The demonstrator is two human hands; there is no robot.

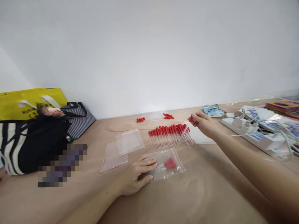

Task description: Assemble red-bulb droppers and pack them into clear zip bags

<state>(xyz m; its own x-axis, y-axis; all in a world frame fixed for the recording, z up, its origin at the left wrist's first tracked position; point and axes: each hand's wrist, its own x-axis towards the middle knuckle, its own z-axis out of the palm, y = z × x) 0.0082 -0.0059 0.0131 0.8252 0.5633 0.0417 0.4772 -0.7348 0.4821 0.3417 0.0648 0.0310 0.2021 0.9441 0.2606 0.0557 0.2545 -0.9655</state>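
My left hand (142,174) lies with its fingers stretched over the lower left of a clear zip bag (178,174) on the table. Inside that bag are two droppers (170,163) with red bulbs, their tubes partly under my fingers. My right hand (202,122) pinches the red bulb of a dropper (191,119) above the right end of a row of droppers (167,135). The row lies side by side, red bulbs toward the wall and clear tubes toward me. To the left, overlapping flat zip bags (114,158) rest on the table.
Loose red bulbs (140,119) and more red bulbs (168,116) lie near the wall. A power strip (252,135) with chargers and cables, a blue face mask (212,111) and printed booklets (280,123) are at right. Bags, including a black one (42,146), stand at left.
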